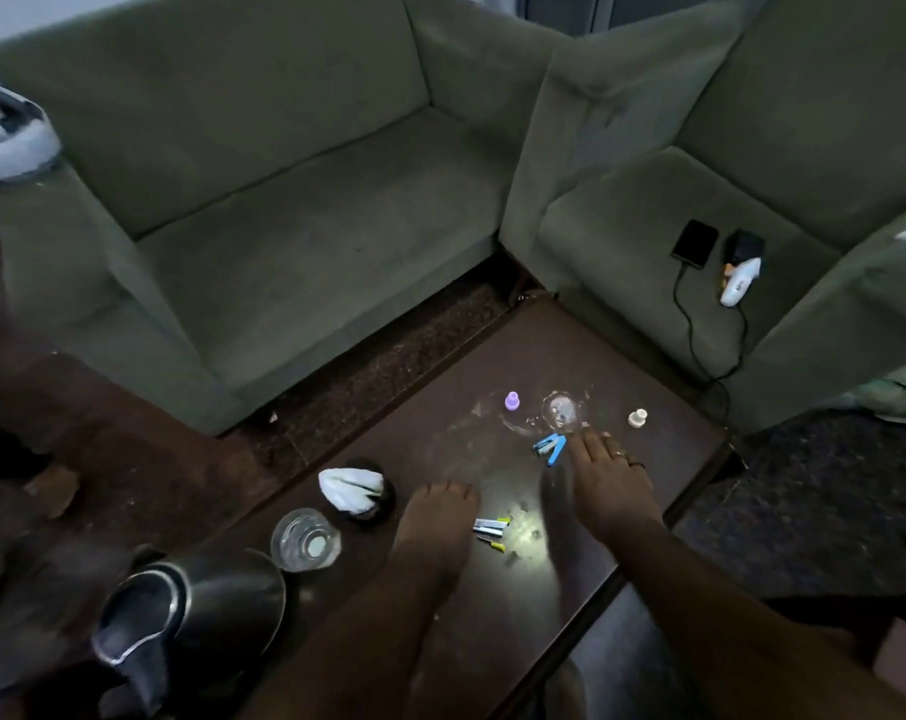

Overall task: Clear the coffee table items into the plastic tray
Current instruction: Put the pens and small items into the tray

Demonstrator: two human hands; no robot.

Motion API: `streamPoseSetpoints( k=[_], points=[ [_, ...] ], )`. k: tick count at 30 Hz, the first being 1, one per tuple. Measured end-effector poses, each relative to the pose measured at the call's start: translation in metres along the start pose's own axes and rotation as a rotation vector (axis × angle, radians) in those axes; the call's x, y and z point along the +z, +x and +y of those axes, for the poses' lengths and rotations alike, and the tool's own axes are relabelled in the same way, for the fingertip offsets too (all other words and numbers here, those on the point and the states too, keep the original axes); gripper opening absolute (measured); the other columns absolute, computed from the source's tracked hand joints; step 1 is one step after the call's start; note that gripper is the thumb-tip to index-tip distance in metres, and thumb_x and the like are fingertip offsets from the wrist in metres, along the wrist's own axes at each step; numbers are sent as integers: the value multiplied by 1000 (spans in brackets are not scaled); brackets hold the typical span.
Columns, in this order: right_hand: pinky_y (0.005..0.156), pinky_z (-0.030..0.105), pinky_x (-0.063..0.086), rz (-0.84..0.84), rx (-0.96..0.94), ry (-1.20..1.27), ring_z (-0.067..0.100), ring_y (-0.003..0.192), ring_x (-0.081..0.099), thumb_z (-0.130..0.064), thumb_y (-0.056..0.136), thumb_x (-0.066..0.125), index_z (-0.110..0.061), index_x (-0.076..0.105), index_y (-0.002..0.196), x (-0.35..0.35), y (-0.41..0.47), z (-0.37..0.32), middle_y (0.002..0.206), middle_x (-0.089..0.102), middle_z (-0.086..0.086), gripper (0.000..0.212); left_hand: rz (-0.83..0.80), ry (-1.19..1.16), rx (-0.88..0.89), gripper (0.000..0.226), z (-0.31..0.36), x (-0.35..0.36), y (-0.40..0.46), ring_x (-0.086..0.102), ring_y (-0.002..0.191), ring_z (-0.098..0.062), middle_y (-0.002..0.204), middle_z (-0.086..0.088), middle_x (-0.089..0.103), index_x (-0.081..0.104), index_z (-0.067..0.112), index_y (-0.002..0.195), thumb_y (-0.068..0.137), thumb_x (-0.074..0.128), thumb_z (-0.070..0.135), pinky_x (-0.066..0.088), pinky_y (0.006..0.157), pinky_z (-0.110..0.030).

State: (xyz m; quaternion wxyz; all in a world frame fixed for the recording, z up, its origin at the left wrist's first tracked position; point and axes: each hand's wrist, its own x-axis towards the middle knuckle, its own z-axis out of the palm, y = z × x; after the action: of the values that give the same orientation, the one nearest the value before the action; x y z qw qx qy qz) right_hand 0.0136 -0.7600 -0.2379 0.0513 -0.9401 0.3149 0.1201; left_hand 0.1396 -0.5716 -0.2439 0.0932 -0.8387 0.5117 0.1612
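Observation:
On the dark coffee table (492,366) lie a blue stapler (551,447), a purple cap (512,401), a cream cap (637,418), a clear round lid (561,411) and a few markers (491,532). My right hand (609,485) is flat and open, its fingertips beside the stapler. My left hand (435,522) hovers palm down, just left of the markers, holding nothing. No plastic tray is in view.
A glass (305,540), a black bowl with white tissue (355,491) and a steel kettle (196,610) stand at the table's left end. Green sofas (284,200) surround the table. A phone (695,242) and a white device (739,280) lie on the right sofa.

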Motion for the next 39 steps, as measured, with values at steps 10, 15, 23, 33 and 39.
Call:
streamPoseSetpoints(
  k=[10, 15, 23, 33, 39],
  points=[
    [114, 41, 30, -204, -315, -108, 27, 147, 24, -26, 98, 41, -31, 26, 150, 59, 96, 28, 164, 14, 2, 54, -196, -28, 114, 29, 20, 72, 74, 53, 111, -35, 123, -10, 53, 51, 17, 119, 92, 46, 21, 38, 91, -41],
    [112, 38, 27, -193, -382, -116, 26, 144, 30, -35, 98, 40, -29, 39, 141, 71, 112, 36, 151, 40, 4, 44, -277, -124, 157, 32, 12, 69, 97, 52, 114, -33, 125, -10, 53, 52, 16, 121, 94, 51, 32, 42, 92, -40],
    [86, 37, 49, -308, -267, 87, 31, 107, 60, -30, 88, 54, -21, 53, 119, 72, 115, 61, 124, 51, 7, 32, -20, -619, -164, 27, 8, 4, 156, 63, 98, -25, 99, 2, 66, 49, 26, 103, 80, 54, 39, 45, 78, -28],
    [86, 39, 47, -74, 21, 88, 34, 112, 57, -32, 81, 66, -15, 46, 112, 23, 163, 133, 121, 58, 11, 41, 48, -575, -330, 36, 2, -38, 242, 63, 103, -35, 112, -13, 62, 67, 12, 100, 68, 79, 24, 50, 81, -35],
    [92, 40, 51, -158, 67, 149, 29, 112, 59, -16, 89, 64, -14, 49, 122, 53, 161, 159, 125, 60, 11, 36, 32, -560, -340, 32, 22, -2, 253, 61, 107, -37, 120, -15, 58, 65, 11, 108, 82, 72, 28, 48, 87, -36]
  ],
)
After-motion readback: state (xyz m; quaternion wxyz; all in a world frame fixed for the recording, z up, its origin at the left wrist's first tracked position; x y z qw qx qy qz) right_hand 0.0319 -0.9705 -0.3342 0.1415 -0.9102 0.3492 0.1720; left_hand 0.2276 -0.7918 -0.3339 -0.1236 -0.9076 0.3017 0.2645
